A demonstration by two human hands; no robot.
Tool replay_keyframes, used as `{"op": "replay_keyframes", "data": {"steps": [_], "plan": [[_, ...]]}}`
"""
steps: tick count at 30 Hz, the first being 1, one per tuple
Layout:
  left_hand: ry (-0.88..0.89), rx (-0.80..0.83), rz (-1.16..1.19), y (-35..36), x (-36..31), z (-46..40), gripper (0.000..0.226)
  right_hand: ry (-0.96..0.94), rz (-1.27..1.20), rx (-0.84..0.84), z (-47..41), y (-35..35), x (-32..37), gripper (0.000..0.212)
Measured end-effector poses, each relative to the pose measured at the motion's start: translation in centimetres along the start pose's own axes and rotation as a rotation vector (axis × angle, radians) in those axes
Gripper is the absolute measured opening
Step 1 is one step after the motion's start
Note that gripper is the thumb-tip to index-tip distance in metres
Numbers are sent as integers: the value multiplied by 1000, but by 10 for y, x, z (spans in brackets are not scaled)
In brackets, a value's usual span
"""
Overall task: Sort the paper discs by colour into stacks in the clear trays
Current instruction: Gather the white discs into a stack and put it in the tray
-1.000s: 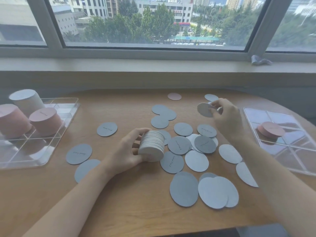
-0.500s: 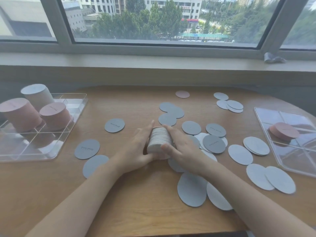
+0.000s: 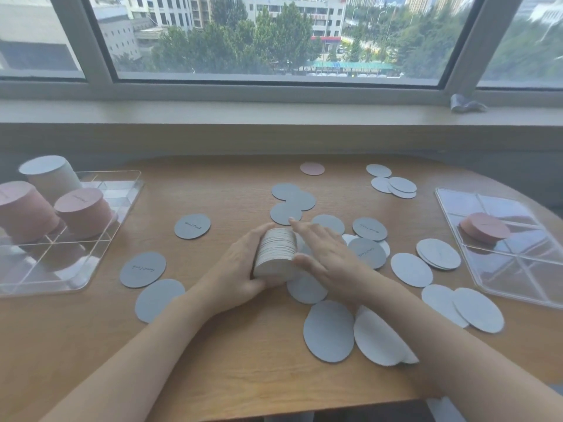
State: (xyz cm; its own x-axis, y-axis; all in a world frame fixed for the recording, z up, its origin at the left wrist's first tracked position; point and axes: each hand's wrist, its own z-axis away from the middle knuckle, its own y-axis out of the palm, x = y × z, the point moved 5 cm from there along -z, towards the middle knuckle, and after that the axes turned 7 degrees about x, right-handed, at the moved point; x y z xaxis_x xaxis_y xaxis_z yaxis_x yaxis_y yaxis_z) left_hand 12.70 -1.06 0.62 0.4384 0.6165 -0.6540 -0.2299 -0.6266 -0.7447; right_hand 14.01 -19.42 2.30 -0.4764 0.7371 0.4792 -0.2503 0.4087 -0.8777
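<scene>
Head view: left tray carries pink and grey stacks; mid-bench, left hand grips a sideways grey disc stack, right hand presses flat-fingered against it; right tray holds pink discs.

Wooden surface in front of me, rounded far edge. Clear tray far left on it, second clear tray at the right. Loose grey discs scattered across the middle and right, some overlapping, a few with handwriting up. Two grey ones lie left of centre, another farther back. Small overlapping group far right. One pink disc alone at the far middle. My forearms cross the near edge; the edge-on stack rests on the surface mid-table.
</scene>
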Motion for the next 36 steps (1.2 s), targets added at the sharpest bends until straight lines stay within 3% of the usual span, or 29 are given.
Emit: {"op": "replay_keyframes", "data": {"steps": [4,13,21,29,36], "plan": [[-23,14,54,-2,2,1,87,136,143,-170,16,-29,-53,51],[-52,29,126,-1,7,0,89,220,126,-71,53,-50,-99,47],[-54,34,133,-1,7,0,90,387,423,34,52,-65,-109,49],[-50,29,139,-3,6,0,87,218,416,397,15,-71,-91,78],[-44,24,142,-4,3,1,86,186,654,486,-12,-74,-84,74]]}}
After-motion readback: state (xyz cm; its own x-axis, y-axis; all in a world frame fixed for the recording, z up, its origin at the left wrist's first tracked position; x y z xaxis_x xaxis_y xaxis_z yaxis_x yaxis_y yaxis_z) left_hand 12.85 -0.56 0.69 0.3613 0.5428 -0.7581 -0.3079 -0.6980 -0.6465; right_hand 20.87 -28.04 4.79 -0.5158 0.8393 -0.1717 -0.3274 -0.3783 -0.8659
